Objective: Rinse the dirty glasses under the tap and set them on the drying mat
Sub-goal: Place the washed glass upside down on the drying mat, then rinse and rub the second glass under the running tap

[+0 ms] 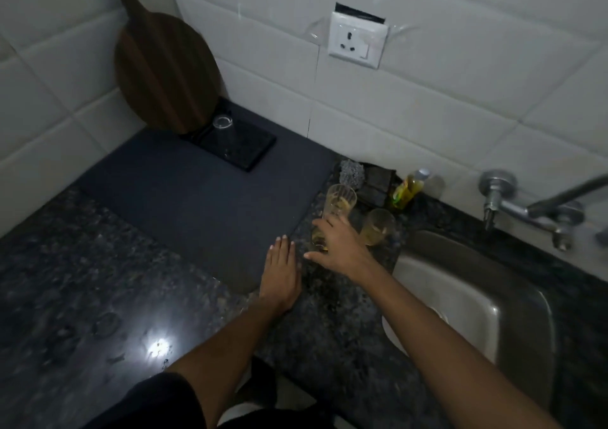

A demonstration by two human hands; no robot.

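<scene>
Pickup step, rinse not started. Right hand (335, 247) reaches over the nearest dirty glass (320, 239), fingers spread around it; whether they've actually closed on it I cannot tell, the hand hides the glass body. Left hand (281, 272) lies flat, fingers straight, on the corner of the dark drying mat (197, 195), holding nothing.

Two more dirty glasses: a tall one (339, 199) just behind the right hand, another (376, 226) beside it toward the sink (460, 283). All three on the desk (82, 280) between mat and sink. One clean-looking glass (223, 135) stands upside down at the mat's far end, on a small black tray (250, 147).

Next likely: close the grip, lift straight up, carry right under the tap (526, 211).

Room: the glasses are close together, so knocking a neighbour is a risk. Sink rim is near on the right. Mat mostly free for set-down. A soap bottle (406, 191) sits behind the glasses.
</scene>
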